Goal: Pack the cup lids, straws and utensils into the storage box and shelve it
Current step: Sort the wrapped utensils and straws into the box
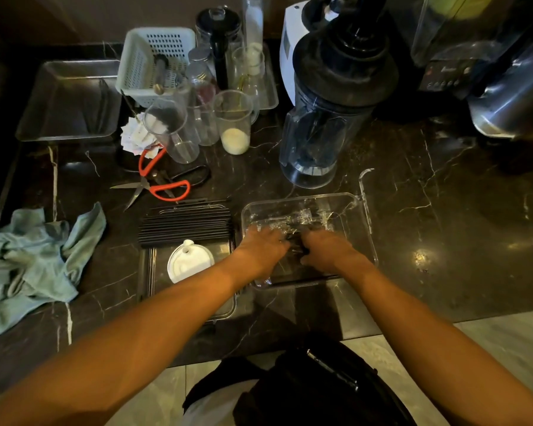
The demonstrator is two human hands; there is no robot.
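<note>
A clear plastic storage box (356, 210) sits on the dark marble counter in front of me. Both hands reach into it. My left hand (263, 245) and my right hand (325, 249) press together on a bundle of plastic-wrapped black utensils (302, 219) lying in the box. To the left lies a flat clear tray (145, 272) with a row of black straws (185, 224) across its far end and a stack of white cup lids (190, 262) in its middle.
Red-handled scissors (157, 186) and black scissors lie beyond the straws. A blue-green cloth (34, 256) is bunched at the left. Measuring cups (233, 121), a white basket (154, 61), a metal tray (68, 99) and a blender jug (317, 130) crowd the back. The counter edge runs just below my forearms.
</note>
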